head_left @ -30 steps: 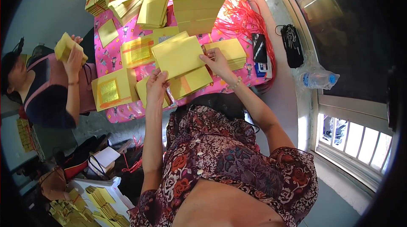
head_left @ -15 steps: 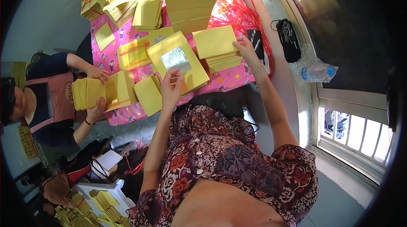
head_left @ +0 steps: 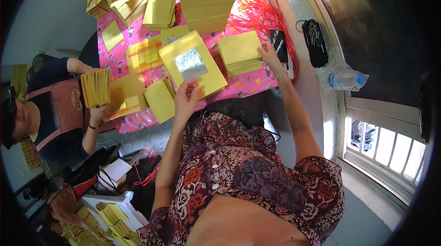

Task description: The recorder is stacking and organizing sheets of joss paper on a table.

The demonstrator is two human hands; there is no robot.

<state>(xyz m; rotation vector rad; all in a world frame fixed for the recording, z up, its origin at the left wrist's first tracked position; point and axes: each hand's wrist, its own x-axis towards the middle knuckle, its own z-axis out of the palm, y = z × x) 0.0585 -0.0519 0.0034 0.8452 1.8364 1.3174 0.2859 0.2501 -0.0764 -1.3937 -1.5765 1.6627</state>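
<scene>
A stack of yellow paper sheets, the top one bearing a silver foil square (head_left: 190, 62), lies in front of me on the table. My left hand (head_left: 187, 95) is closed at the near edge of the top sheet, fingertips just below the foil. To the right, a pile of folded yellow paper (head_left: 239, 47) sits squared up. At its right edge my right hand (head_left: 272, 58) pinches the topmost folded sheet between thumb and fingers. Another small yellow stack (head_left: 161, 101) rests left of my left hand.
The table has a pink patterned cover (head_left: 133, 124). A tall yellow paper block (head_left: 209, 9) stands behind, beside tangled red ties (head_left: 271, 16). At left a co-worker's hand (head_left: 98, 114) holds a yellow bundle (head_left: 95, 87). A plastic bottle (head_left: 344, 80) lies by the window.
The top folded sheet and my right hand have shifted right, and the sheet now lines up with its pile. My left hand has drawn slightly nearer. The co-worker's bundle has been stood upright.
</scene>
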